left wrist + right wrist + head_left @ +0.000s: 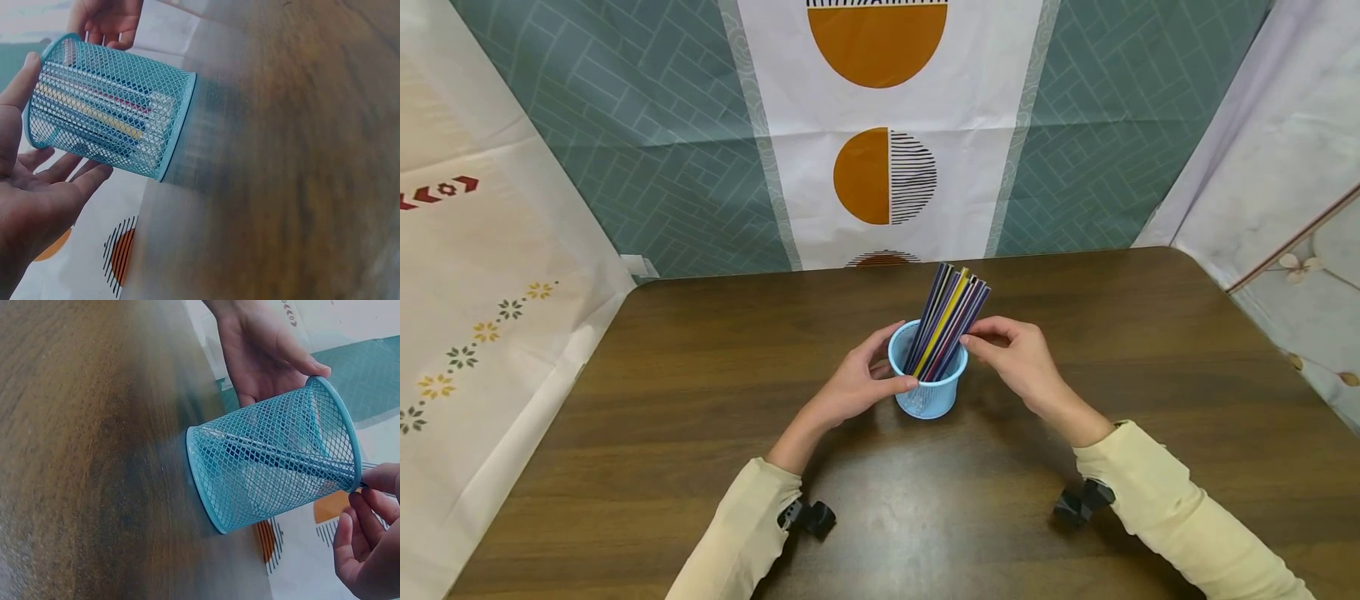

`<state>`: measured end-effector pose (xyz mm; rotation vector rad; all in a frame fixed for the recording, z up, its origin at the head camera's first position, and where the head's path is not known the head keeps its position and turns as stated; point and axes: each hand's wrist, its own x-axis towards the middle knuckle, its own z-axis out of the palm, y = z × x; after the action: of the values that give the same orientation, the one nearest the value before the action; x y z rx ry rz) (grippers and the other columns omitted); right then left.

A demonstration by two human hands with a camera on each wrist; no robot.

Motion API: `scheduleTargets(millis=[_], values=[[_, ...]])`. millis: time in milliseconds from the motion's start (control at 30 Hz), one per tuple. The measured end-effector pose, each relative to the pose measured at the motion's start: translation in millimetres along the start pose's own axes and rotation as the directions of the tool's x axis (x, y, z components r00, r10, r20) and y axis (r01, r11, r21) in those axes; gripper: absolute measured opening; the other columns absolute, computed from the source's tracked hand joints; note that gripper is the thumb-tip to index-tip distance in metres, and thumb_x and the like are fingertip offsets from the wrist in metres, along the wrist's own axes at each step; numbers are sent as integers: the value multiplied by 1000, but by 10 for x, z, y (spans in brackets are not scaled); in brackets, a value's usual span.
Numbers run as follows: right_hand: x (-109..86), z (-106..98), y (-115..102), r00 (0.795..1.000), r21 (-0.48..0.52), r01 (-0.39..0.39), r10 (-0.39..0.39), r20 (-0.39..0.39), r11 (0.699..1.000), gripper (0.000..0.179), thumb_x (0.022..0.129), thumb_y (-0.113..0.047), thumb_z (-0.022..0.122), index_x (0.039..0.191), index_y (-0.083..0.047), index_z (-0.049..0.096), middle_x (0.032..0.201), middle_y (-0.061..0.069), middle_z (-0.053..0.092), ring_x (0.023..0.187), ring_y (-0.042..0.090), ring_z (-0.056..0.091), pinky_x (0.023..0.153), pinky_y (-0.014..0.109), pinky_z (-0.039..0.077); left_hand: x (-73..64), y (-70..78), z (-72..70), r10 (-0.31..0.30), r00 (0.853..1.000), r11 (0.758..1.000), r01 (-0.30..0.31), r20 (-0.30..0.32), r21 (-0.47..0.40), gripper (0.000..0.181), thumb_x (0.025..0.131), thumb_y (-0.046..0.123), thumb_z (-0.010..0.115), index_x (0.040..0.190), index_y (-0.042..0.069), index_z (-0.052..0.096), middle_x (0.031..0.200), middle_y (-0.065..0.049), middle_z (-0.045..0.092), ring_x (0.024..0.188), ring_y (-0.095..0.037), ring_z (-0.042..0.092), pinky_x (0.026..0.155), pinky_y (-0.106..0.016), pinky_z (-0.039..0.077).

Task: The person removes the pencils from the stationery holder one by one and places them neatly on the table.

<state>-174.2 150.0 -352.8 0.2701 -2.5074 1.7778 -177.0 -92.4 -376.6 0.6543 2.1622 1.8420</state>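
A light blue wire-mesh pencil cup (928,403) stands upright on the table, holding a bundle of dark pencils (951,321) with a yellow one among them. The pencils lean toward the upper right in the head view. My left hand (857,383) grips the cup from the left, thumb at the near rim and fingers round the far side. From the right, my right hand (1021,360) pinches the rim with thumb and forefinger, right beside the pencils. In the right wrist view the pencils show through the mesh of the cup (269,459), resting against its wall.
The brown wooden table (685,417) extends around the cup on all sides. Behind it hangs a green and white patterned cloth (692,167). Pale cloths hang at the left and right. Black wrist cameras (808,517) sit on both sleeves.
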Motion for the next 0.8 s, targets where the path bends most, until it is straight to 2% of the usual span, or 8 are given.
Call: scheduleTargets(millis=[200, 533, 800], values=[[2, -5, -38, 1000, 6, 14, -14, -22, 1000, 21, 91, -12, 68, 102, 5, 67, 99, 14, 66, 87, 22, 57, 70, 23, 51, -3, 4, -1, -7, 1000, 1000, 7, -5, 5, 76, 84, 4, 75, 148, 5, 34, 141, -15, 44, 127, -30, 46, 99, -36, 44], [1, -17, -74, 1000, 70, 17, -16, -10, 997, 18, 92, -7, 66, 103, 8, 65, 96, 14, 65, 84, 28, 62, 74, 28, 56, -9, 9, -1, -5, 1000, 1000, 5, -5, 5, 76, 84, 4, 75, 148, 5, 34, 141, -15, 44, 127, -30, 46, 99, -38, 44], [12, -44, -93, 999, 85, 43, -41, -23, 995, 19, 92, -7, 65, 102, 9, 65, 95, 17, 65, 78, 16, 64, 74, 24, 55, -2, 6, -6, -13, 1000, 1000, 13, -4, 11, 76, 84, 4, 75, 148, 5, 34, 142, -15, 43, 128, -30, 45, 100, -38, 44]])
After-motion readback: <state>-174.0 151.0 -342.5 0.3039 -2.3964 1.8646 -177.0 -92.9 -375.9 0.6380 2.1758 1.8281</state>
